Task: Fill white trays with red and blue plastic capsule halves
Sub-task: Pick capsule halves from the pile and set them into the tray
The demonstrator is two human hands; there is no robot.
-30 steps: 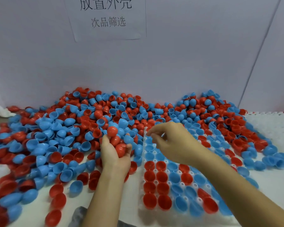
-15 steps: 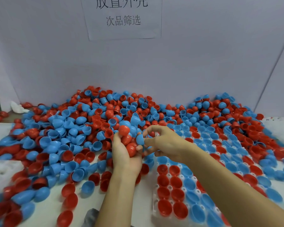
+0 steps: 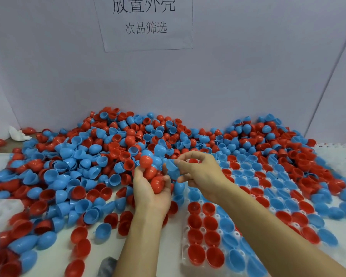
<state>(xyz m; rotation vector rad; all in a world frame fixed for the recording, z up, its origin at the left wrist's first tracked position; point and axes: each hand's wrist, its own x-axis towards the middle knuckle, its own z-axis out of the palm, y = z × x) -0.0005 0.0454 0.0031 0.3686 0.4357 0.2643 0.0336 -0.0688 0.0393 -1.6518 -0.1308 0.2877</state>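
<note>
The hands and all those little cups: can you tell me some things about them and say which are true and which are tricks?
1. The left hand holds a bunch of red capsule halves. True.
2. The right hand pinches a red half. False: it pinches a blue capsule half between thumb and fingers.
3. The white tray near the person has red halves in its left columns. True.
4. The big pile by the wall is all blue. False: red and blue are mixed.
5. The paper sign lies flat on the table. False: it is stuck on the wall above the pile.
</note>
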